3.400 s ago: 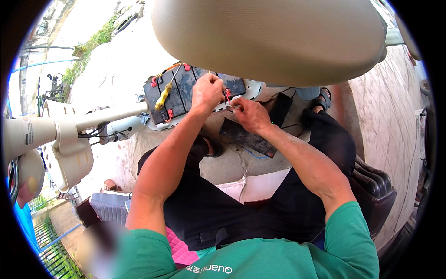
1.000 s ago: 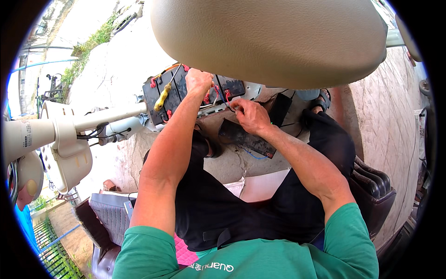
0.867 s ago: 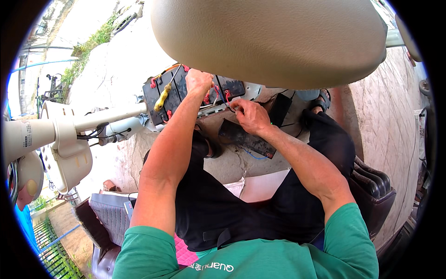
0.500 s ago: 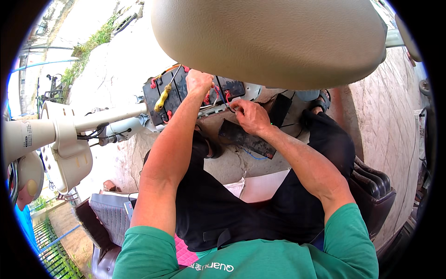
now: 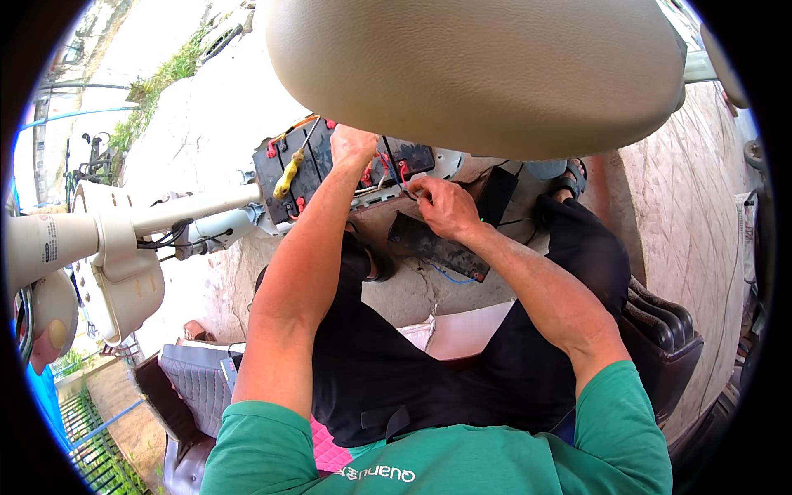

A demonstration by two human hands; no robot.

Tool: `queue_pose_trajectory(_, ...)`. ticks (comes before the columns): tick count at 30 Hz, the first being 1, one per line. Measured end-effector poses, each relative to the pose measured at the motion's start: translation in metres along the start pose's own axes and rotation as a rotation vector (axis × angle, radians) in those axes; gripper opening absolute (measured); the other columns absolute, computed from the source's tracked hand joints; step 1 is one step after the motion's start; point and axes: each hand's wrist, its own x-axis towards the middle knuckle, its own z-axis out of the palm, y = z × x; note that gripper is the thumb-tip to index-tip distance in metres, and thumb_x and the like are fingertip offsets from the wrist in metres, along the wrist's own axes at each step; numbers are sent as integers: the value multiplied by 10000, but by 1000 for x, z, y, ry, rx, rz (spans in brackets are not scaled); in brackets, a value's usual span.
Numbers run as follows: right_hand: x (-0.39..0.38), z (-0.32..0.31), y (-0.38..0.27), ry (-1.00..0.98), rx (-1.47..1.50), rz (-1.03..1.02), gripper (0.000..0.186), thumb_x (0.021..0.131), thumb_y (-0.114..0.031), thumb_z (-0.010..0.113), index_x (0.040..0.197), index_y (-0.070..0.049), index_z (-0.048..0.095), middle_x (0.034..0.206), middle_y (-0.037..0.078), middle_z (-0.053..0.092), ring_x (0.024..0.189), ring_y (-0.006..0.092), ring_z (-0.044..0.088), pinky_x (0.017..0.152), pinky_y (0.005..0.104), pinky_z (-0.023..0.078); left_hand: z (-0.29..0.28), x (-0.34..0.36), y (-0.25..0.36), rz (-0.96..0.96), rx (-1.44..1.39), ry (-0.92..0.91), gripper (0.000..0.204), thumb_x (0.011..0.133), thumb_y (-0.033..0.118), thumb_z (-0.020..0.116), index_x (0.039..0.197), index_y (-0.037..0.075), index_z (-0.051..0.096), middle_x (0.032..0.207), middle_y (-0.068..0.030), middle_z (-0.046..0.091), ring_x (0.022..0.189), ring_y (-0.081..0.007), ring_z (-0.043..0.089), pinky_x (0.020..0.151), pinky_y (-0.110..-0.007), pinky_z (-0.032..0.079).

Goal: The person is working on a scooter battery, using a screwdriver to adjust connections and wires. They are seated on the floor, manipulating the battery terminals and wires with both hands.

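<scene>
My left hand (image 5: 353, 148) is closed over the middle of a row of dark batteries (image 5: 310, 175) with red terminal covers. Its fingertips are hidden behind the hand itself, so what they hold does not show. At the right part of the row, my right hand (image 5: 446, 207) has its thumb and fingers drawn together on a thin dark cable (image 5: 407, 195). Red leads (image 5: 383, 167) run over the batteries between the two hands. A screwdriver with a yellow handle (image 5: 289, 174) lies across the batteries, left of my left hand.
A large beige padded seat (image 5: 478, 74) overhangs the far side of the batteries. To the left, a white vehicle column (image 5: 198, 205) reaches toward them. A dark box (image 5: 437, 245) and a black charger-like block (image 5: 497, 195) lie near my right hand, with loose wires around.
Both hands stay nearly in place, with only a slight shift of the fingers. A dark strip that stood between them is no longer visible there; red leads show instead.
</scene>
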Motion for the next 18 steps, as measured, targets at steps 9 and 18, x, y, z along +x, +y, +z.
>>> queue_pose_trajectory(9,2,17,14,68,-14,-50,254,954,-174,547,1142,-151,716,1106,158,722,1055,383,681,913,491,545,-9,-6,1,41,-214,39,433,959,289,663,1345,96,645,1270,-149,713,1109,-342,703,919,-435,566)
queue_pose_trajectory(18,-10,28,17,146,14,11,273,943,-163,588,1189,-160,706,1134,139,713,1036,392,692,895,499,560,-8,-27,26,51,-544,-15,599,984,260,688,1505,47,483,1518,-125,523,1340,-251,522,1109,-419,440)
